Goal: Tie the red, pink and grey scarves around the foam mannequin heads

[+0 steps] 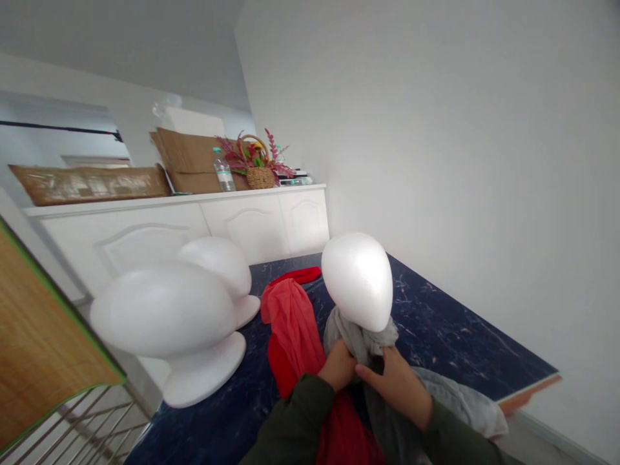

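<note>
A white foam mannequin head (357, 279) stands on the dark blue marbled table, with a grey scarf (356, 339) wrapped around its neck. My left hand (339, 365) has its fingers closed on the scarf at the front of the neck. Close beside it, my right hand (404, 391) grips the same cloth, thumb pointing toward the left hand. The scarf's loose ends hang toward me and spread out to the right. Left of the hands lies a coral-red scarf (294, 316), and more red cloth (341, 429) shows under my left sleeve.
Two more white mannequin heads (167, 313) (217, 261) stand on the left of the table (445, 323). A wire rack (99, 420) with an orange-brown board is at the lower left. Behind, a white cabinet (252, 223) bears cardboard, a bottle (223, 171) and a flower basket (260, 176). A wall borders the right.
</note>
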The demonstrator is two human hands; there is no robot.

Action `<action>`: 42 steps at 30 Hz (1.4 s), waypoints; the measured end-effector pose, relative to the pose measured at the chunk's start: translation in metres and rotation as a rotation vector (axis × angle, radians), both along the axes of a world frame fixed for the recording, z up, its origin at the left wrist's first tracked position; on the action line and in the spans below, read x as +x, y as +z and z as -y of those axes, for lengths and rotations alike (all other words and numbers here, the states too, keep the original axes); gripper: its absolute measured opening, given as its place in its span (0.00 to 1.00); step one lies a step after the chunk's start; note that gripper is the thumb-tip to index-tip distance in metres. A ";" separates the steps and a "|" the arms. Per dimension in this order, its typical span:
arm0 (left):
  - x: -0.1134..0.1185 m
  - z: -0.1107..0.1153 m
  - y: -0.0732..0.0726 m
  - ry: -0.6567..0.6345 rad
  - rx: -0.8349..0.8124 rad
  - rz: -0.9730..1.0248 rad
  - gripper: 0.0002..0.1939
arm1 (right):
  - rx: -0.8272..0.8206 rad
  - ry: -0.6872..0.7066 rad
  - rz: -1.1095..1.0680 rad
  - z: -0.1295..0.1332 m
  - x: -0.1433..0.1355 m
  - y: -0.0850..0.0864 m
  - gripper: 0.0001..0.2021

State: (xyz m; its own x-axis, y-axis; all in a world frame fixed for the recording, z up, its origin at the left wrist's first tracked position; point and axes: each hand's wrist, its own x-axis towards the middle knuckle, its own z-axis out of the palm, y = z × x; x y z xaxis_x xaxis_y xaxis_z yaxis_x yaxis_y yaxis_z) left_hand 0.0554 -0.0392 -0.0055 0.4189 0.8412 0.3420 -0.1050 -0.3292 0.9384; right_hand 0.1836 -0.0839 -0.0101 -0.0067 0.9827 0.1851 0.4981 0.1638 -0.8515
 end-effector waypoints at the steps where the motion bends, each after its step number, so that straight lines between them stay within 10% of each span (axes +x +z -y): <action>1: -0.001 0.000 0.002 0.015 -0.004 0.005 0.18 | 0.040 -0.068 0.112 -0.002 -0.001 0.000 0.29; 16: -0.039 -0.029 -0.002 0.207 -0.575 0.383 0.17 | 0.323 -0.185 0.518 -0.018 0.027 0.007 0.06; 23: -0.075 -0.055 -0.009 0.423 -0.503 0.408 0.15 | 0.343 -0.219 0.570 -0.034 0.071 0.002 0.06; 32: -0.046 -0.041 -0.019 0.328 -0.226 0.053 0.18 | -0.028 -0.107 0.428 -0.049 0.053 -0.035 0.21; 36: -0.044 -0.037 -0.018 0.257 -0.109 -0.086 0.23 | -0.033 -0.066 0.189 -0.052 0.052 -0.033 0.19; 42: -0.047 -0.037 -0.016 0.186 -0.147 0.004 0.28 | -0.177 0.088 -0.833 -0.049 0.038 -0.021 0.26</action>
